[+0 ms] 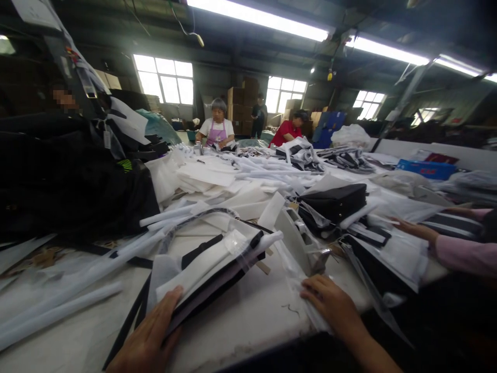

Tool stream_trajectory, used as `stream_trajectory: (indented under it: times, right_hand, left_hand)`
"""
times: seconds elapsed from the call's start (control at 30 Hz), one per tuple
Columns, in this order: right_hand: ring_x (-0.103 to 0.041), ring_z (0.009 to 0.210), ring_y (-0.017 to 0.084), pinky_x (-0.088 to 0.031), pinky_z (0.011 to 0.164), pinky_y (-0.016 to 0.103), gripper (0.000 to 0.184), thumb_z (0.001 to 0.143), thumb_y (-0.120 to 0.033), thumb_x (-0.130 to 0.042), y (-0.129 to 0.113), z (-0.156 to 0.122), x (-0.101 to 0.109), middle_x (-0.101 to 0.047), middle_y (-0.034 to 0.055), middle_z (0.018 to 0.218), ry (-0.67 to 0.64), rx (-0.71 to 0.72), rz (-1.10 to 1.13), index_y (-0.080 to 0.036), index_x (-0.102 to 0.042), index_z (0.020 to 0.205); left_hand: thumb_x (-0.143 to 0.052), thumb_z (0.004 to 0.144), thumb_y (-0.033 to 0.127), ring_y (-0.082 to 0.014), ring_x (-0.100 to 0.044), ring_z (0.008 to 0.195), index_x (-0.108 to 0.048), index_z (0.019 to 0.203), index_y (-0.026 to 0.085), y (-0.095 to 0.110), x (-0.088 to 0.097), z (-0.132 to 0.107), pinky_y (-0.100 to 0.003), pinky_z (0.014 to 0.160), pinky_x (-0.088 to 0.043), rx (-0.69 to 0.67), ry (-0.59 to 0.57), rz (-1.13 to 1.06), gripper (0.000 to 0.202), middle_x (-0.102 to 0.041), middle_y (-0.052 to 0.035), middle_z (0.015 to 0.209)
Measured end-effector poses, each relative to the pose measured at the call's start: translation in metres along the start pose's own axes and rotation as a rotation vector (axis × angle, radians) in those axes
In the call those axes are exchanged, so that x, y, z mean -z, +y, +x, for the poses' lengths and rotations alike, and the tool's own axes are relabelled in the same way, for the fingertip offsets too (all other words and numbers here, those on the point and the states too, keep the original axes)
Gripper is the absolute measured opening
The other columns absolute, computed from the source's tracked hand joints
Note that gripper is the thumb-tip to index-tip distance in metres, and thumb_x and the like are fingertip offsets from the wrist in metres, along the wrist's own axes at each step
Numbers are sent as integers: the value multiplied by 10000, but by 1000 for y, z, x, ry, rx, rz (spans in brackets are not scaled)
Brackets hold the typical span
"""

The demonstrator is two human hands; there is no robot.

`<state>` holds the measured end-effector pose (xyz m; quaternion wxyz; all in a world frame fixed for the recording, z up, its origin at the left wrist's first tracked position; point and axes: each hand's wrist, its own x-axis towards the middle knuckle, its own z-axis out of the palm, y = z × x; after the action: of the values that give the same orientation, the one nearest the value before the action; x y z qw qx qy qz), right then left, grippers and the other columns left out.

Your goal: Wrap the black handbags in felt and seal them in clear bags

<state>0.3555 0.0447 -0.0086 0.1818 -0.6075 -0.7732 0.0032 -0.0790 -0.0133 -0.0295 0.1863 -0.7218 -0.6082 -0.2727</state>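
A black handbag (217,282) lies tilted on the table in front of me, padded with white foam sheets and with its wrapped strap looping behind it. My left hand (149,336) grips its near end, fingers along the foam and thumb at the lower side. To the right, my right hand (336,305) has its fingers bent together on a clear plastic bag (310,308) at the table's front edge. Between the hands and slightly beyond stands a grey tape dispenser (297,238).
White foam tubes (97,267) and sheets (209,171) cover much of the table. Another black bag (336,202) sits behind the dispenser. At right, a co-worker's pink sleeve (466,254) and hand reach in near wrapped bags. Dark goods (70,176) are piled at left.
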Motion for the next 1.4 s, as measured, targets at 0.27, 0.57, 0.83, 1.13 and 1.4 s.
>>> stream_trajectory:
  times: [0.27,0.57,0.83,1.13,1.4]
  right_hand:
    - [-660,851,275,-466,776,406,317,1021,-287,-409,-18,16,18,-716,78,882,49,-49,-1,-214,-683,878]
    - [-617,686,190,-387,636,316,153,936,-287,-629,-155,-13,-56,-685,5,737,66,426,248,-241,-656,793]
    - [-683,1002,249,-512,892,373,342,1007,-459,-475,-159,13,-44,-745,71,1069,-72,127,384,-224,-673,1156]
    - [-348,1447,293,-213,1226,476,692,921,-555,-606,-187,69,-57,-413,70,1577,-405,644,394,-282,-402,1522]
    - [-522,1294,373,-374,1120,550,434,950,-458,-588,-197,65,-67,-633,143,1354,-452,571,326,-209,-664,1297]
  left_hand:
    - [-415,1017,239,-192,-752,953,-216,1586,345,-2,5,6,-258,718,-618,-16,-44,9,613,-616,22,1401]
    - [-452,999,258,-205,-726,1046,-236,1577,348,4,8,11,-274,839,-593,118,-95,-10,624,-614,16,1408]
    - [-467,971,222,-206,-711,1085,-328,1540,302,4,8,10,-272,868,-579,96,-79,-27,590,-627,-4,1392]
    - [-452,930,155,-202,-733,1036,-441,1459,241,7,12,19,-282,823,-606,102,-1,-31,536,-673,-27,1329]
    - [-446,897,84,-184,-690,1139,-482,1439,179,7,9,15,-279,911,-585,24,62,-55,552,-660,-39,1345]
